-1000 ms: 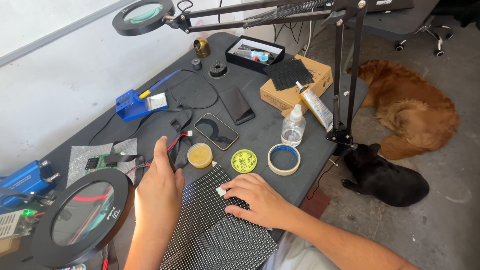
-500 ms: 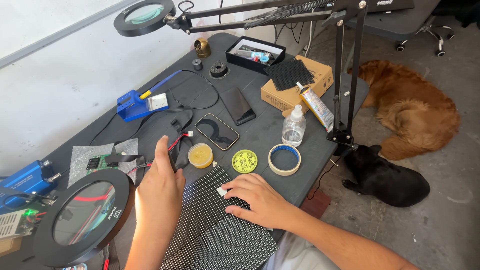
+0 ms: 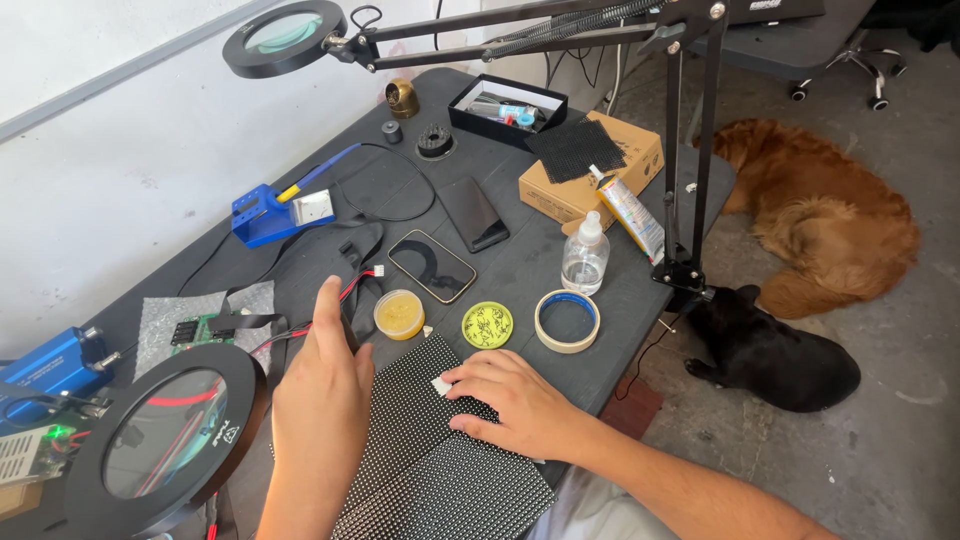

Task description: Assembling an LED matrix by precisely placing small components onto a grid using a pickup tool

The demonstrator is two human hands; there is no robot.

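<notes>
Pinching a small white piece (image 3: 441, 384) at the fingertips, the right hand (image 3: 515, 410) lies flat on the black dotted LED panel (image 3: 440, 470), which sits on the bench (image 3: 520, 275) at its near edge. Just left of the panel, the left hand (image 3: 322, 400) stands edgewise, fingers straight and holding nothing. Compared with 1 second ago, neither hand nor panel has shifted, so the work looks paused in place. Just beyond the panel stand 2 small round tins: 1 open with yellowish paste (image 3: 399, 314), 1 with a yellow-green lid (image 3: 487, 324). Far beyond it, a black tray (image 3: 507, 105) holds small items, too small to identify.
</notes>
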